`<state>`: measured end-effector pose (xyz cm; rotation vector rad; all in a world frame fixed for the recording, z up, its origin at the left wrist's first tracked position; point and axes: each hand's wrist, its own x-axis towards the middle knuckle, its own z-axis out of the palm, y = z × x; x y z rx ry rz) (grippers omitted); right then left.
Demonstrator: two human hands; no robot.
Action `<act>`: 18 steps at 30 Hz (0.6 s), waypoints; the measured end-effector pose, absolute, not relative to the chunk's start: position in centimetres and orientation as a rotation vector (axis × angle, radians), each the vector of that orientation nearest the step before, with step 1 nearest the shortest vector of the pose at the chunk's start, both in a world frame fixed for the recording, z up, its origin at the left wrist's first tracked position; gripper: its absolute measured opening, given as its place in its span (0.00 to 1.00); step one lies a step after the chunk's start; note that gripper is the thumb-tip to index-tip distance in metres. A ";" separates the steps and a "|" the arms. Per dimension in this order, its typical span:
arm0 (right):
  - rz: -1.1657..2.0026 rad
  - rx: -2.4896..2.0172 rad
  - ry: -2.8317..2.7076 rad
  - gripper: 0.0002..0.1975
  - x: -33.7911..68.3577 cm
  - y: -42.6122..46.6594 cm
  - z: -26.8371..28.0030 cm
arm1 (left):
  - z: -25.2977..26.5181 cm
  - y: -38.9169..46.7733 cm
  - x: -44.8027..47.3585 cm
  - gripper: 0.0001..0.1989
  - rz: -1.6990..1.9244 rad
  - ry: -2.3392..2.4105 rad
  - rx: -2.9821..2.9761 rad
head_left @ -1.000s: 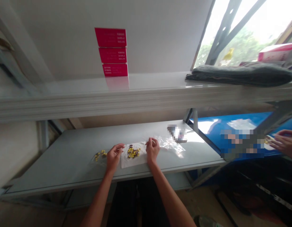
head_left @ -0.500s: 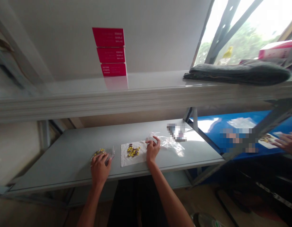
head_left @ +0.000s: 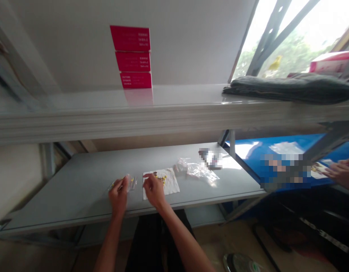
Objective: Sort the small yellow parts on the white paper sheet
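Note:
My left hand (head_left: pixel 118 193) is closed around a small clear plastic bag (head_left: pixel 131 182) with some yellow pieces in it, just above the grey shelf surface. To its right lies a white cloth (head_left: pixel 171 181), bearing a small heap of yellow and dark brown bead-like pieces (head_left: pixel 162 178). Over the left half of this cloth is my right hand (head_left: pixel 154 190), one finger stretched out leftward and the others bent. Nothing shows in those fingers. Part of the heap is hidden behind the right hand.
Crumpled clear plastic bags (head_left: pixel 198 171) lie right of the cloth. Red boxes (head_left: pixel 134 60) are stacked on the upper shelf, with a folded dark cloth (head_left: pixel 287 88) farther right. At a blue table (head_left: pixel 248 149), another person's hand (head_left: pixel 342 172) is near more pieces.
My right hand has moved left, from the cloth's right edge to above the heap. My left hand has turned and lifted the small bag slightly, gripping it now instead of resting over it.

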<state>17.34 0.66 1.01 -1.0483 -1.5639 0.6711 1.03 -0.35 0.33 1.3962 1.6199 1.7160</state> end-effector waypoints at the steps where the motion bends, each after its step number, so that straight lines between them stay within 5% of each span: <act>1: 0.762 -1.011 -1.635 0.10 15.9 0.3 0.9 | 0.3 -0.5 1.1 0.17 1.686 1.594 1.445; 6: 1.027 -0.952 -1.578 0.10 12.3 -0.2 -0.4 | 0.1 -0.7 0.6 0.17 1.655 1.538 1.498; 18: 1.035 -0.976 -1.419 0.14 12.6 -0.4 -1.5 | -0.3 -0.9 0.7 0.18 1.707 1.479 1.301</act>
